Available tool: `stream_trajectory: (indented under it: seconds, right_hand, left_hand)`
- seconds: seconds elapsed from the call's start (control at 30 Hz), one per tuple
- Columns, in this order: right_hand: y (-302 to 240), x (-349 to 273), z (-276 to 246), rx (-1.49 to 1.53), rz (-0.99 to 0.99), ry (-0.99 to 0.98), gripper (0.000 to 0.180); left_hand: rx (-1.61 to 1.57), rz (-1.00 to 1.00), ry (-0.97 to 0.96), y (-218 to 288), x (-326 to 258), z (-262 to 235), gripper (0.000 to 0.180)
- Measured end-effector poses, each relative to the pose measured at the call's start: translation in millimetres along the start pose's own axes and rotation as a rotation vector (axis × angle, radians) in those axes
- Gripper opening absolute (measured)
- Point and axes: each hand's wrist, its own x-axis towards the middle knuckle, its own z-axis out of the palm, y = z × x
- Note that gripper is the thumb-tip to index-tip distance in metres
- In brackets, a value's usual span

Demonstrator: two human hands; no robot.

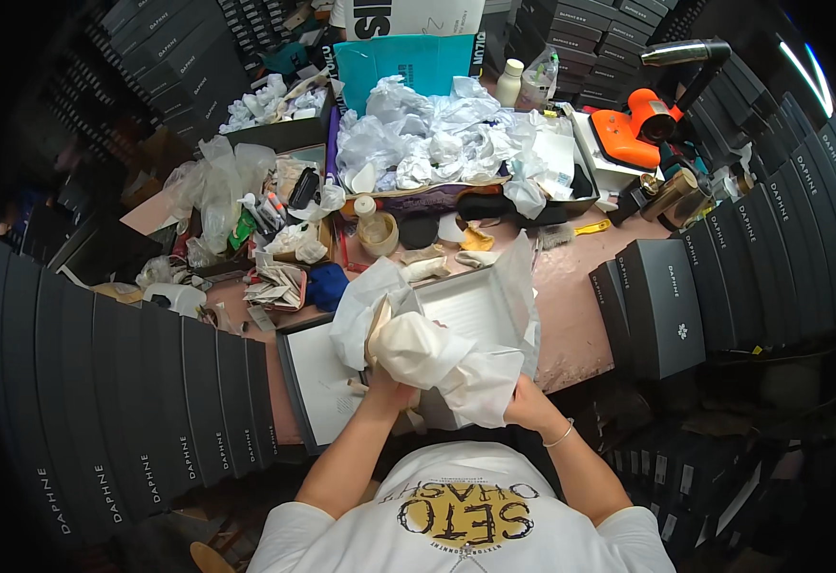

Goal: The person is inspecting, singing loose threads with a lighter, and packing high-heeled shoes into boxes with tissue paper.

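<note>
White tissue paper [480,382] hangs between my hands over an open shoebox [465,310]. My left hand [394,390] is closed under a bundle of this paper, its fingers partly hidden. A cream-coloured edge [378,329] shows at the bundle's left side; what is wrapped inside is mostly covered. My right hand [529,406] grips the paper's lower right corner. More tissue lines the box and stands up along its right side. Left of the box, partly under my left forearm, lies a dark-edged box lid [317,387] with a white inside.
Rows of dark shoeboxes stand at the left [141,401] and right [661,306]. Beyond the shoebox are a container of crumpled tissue [427,129], a glue jar [377,232], a brush [561,234], a white bottle [509,83] and an orange device [625,137]. Plastic bags and small tools clutter the left.
</note>
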Motion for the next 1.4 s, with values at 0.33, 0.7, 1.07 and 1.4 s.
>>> stream_trajectory:
  seconds: [0.33,0.7,1.07,1.4]
  right_hand:
    - [44,23,-66,-0.065,0.128,0.528,0.065]
    - [9,39,-124,0.505,-0.036,0.434,0.056]
    - [-88,54,-69,-0.718,0.124,-0.668,0.07]
    - [-6,52,34,-1.26,-0.412,-0.033,0.032]
  left_hand:
    - [0.558,0.871,0.206,69,33,76,0.039]
    - [2.205,-0.187,-0.683,-99,52,-33,0.028]
    - [0.398,-0.992,-0.347,-17,-3,28,0.062]
    - [0.009,-0.419,0.263,-41,-60,-1,0.055]
